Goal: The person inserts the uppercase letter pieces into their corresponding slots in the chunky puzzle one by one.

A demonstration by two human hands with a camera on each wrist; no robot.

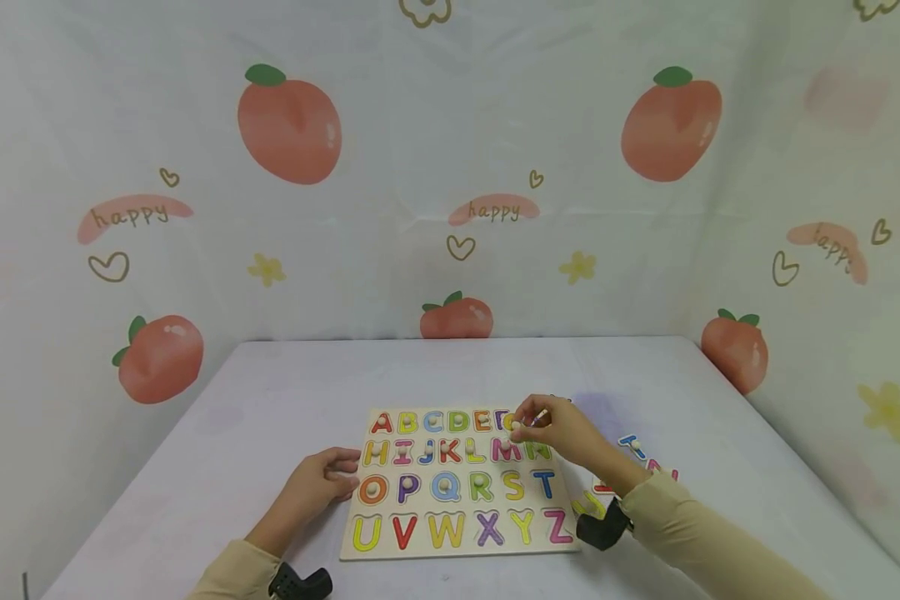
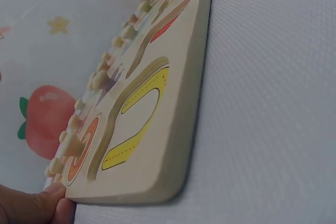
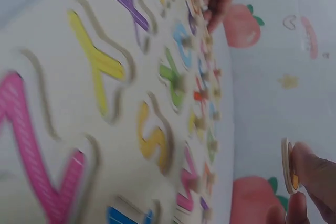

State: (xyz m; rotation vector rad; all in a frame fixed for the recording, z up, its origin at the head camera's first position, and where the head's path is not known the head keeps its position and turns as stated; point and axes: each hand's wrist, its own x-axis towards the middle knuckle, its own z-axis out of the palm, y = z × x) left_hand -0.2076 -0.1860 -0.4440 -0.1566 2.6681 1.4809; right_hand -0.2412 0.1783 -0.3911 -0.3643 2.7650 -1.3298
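Note:
A wooden alphabet puzzle board (image 1: pixel 412 546) lies flat on the table. My left hand (image 1: pixel 318 487) holds the board's left edge; its thumb (image 2: pixel 37 203) shows at the edge in the left wrist view. Above the upper right part of the board, my right hand (image 1: pixel 558 429) pinches a knobbed letter piece (image 3: pixel 286 166) between thumb and fingers. Its face looks yellow-orange and is seen edge-on in the right wrist view, so the letter cannot be read there. Knobbed letters fill much of the upper rows. The U recess (image 2: pixel 142 124) and Y recess (image 3: pixel 97 61) hold no piece.
Right of the board lie several loose letter pieces, among them a blue one (image 1: pixel 632 446), a red one (image 1: pixel 663 468) and a yellow one (image 1: pixel 588 504), partly behind the right forearm. A white cloth with printed fruit (image 1: pixel 288 129) hangs around the table.

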